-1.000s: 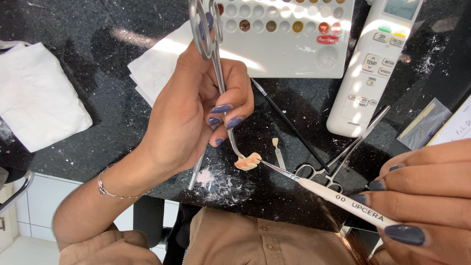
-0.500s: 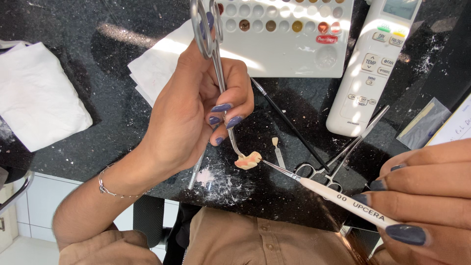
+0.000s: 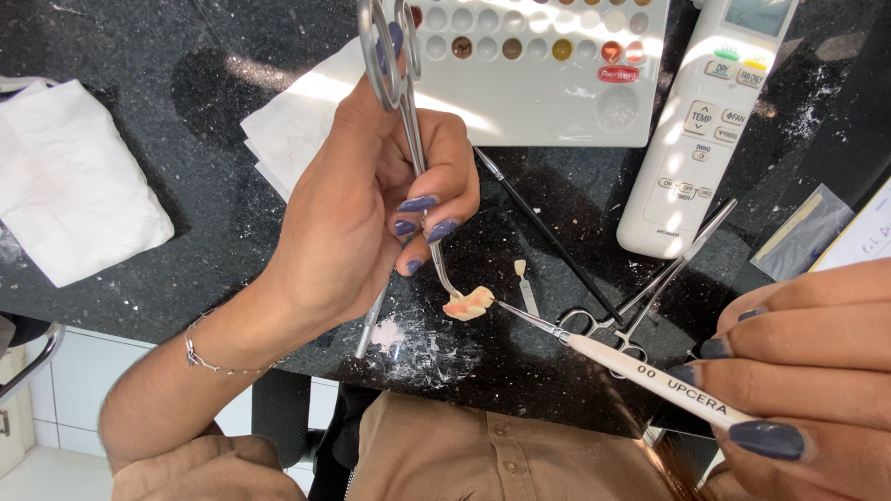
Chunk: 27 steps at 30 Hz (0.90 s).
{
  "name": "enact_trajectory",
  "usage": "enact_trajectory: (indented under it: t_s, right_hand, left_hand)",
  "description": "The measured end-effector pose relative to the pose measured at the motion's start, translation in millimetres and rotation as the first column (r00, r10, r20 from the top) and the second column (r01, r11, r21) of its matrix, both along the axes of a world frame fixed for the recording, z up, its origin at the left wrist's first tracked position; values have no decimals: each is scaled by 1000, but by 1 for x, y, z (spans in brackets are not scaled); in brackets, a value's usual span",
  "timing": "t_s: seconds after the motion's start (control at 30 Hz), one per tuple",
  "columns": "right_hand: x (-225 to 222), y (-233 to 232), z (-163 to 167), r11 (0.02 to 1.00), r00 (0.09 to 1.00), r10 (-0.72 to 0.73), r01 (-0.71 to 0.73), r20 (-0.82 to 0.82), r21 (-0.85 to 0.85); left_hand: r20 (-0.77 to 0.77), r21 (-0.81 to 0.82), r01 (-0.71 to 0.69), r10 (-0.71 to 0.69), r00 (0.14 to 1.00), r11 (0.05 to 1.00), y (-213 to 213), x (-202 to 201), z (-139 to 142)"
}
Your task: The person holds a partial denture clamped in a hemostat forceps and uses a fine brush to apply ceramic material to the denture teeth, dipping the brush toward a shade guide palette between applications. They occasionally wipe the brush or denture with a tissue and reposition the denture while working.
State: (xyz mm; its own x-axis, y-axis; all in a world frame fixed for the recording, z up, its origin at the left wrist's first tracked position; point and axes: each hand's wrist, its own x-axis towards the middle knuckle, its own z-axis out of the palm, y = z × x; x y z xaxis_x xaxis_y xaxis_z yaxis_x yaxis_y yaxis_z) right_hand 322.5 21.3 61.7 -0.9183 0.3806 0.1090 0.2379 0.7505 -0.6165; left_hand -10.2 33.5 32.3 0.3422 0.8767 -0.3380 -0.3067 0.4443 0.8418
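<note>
My left hand (image 3: 371, 213) grips metal forceps (image 3: 408, 139) with ring handles pointing up; their curved tips clamp a small pinkish-white dental piece (image 3: 469, 303) just above the black counter. My right hand (image 3: 798, 371), at the lower right, holds a thin white-handled brush (image 3: 631, 366) whose fine metal-ferruled tip touches the right side of the dental piece. Both hands have dark painted nails; a thin bracelet sits on the left wrist.
A white palette tray (image 3: 557, 83) with coloured wells lies at the top. A white remote control (image 3: 696, 130), a second pair of forceps (image 3: 640, 297), a black brush (image 3: 548, 232), a small shade tab (image 3: 522, 274), white tissues (image 3: 65, 186) and a small plastic bag (image 3: 803, 232) lie around on the speckled counter.
</note>
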Motion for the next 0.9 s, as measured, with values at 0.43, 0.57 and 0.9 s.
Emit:
enact_trajectory:
  t_s: [0.43,0.57,0.9]
  right_hand:
    - [0,1,5,1000,1000,15,-15,3,19]
    - [0,3,4,991,992,128,-128,4,48]
    - [8,-11,2,998,997,-66,66,37,3]
  left_hand:
    - [-24,47,10,-9,1000,999,0,0,-1]
    - [-11,44,8,-7,1000,999,0,-1,-1]
    - [-2,30,-2,2,1000,1000,-1,0,-1]
